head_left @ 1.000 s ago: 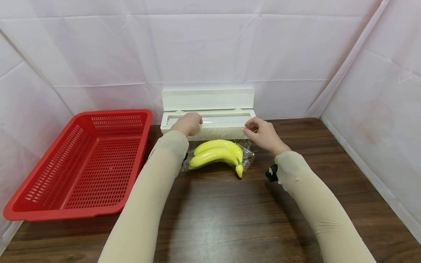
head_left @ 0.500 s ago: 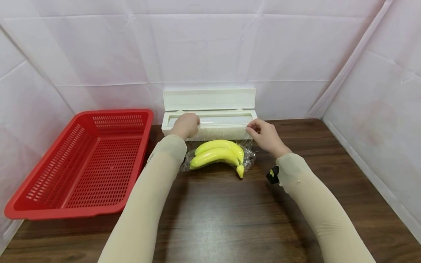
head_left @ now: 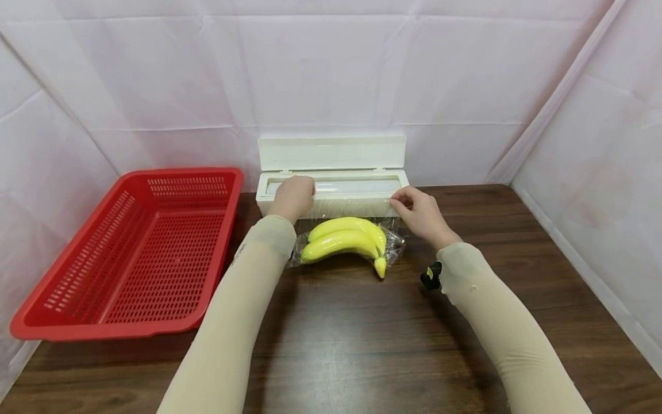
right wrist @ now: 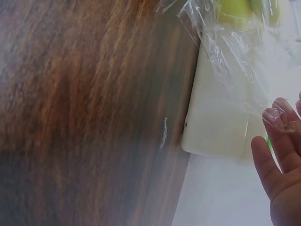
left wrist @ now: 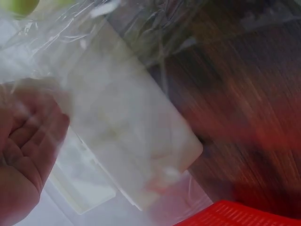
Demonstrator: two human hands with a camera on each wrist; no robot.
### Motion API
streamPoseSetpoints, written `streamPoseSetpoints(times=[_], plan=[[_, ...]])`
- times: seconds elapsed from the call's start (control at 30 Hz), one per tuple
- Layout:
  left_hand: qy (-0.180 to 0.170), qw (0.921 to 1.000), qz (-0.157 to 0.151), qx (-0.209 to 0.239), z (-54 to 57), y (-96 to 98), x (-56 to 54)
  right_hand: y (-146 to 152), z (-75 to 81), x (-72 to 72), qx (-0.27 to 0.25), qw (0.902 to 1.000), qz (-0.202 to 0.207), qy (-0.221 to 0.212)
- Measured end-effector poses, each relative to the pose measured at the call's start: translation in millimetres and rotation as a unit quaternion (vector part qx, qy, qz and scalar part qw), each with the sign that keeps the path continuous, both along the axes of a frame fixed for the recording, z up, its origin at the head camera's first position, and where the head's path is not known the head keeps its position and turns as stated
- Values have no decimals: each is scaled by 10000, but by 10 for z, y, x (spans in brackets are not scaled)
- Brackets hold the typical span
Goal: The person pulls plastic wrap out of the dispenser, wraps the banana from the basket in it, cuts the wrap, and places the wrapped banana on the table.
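Note:
Two yellow bananas (head_left: 345, 244), joined at the stem, lie on the table under clear plastic wrap (head_left: 395, 242). Behind them stands a long white wrap dispenser (head_left: 357, 207) with its lid raised. Over the dispenser's left part, my left hand (head_left: 293, 196) has curled fingers and grips the film, which stretches across that hand (left wrist: 35, 136) in the left wrist view. At the dispenser's right front corner, my right hand (head_left: 423, 215) pinches the film's edge between thumb and forefinger. In the right wrist view, film clings to the fingertips (right wrist: 277, 115).
A red perforated basket (head_left: 121, 330) stands at the left on the dark wooden table (head_left: 331, 345). White cloth walls (head_left: 320, 69) rise behind and at both sides. The dispenser stands close to the back wall.
My right thumb and forefinger have come together on the film at the dispenser's corner. My left hand stays almost in place. The whole head view shifts slightly.

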State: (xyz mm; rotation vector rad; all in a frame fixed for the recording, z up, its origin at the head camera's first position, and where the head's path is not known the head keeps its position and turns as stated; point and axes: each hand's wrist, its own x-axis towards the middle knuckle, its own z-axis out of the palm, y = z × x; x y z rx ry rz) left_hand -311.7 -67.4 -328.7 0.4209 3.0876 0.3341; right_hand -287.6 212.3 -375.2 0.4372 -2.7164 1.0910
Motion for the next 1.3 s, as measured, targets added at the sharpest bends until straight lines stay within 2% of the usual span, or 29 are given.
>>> streamPoseSetpoints(times=[0.23,0.43,0.77,0.93,1.1,1.3], plan=[[-24,10000,33,50,35,-42,15,13,15,8,-56,10000,-15,3],[-370,9988,30,324,91,-121,32,52,11,-3,-12,10000,-3,-33],[-805,9964,-43,267,249,-222,59,141,33,29,58,9999,-125,44],[-710,9971,-240,120,309,-326,113,154,49,76,164,9998,-85,16],[-608,9972,-401,-144,298,-443,217,198,20,145,324,9995,-30,54],[-774,9958,-402,-261,257,-534,346,271,-56,197,506,9985,143,120]])
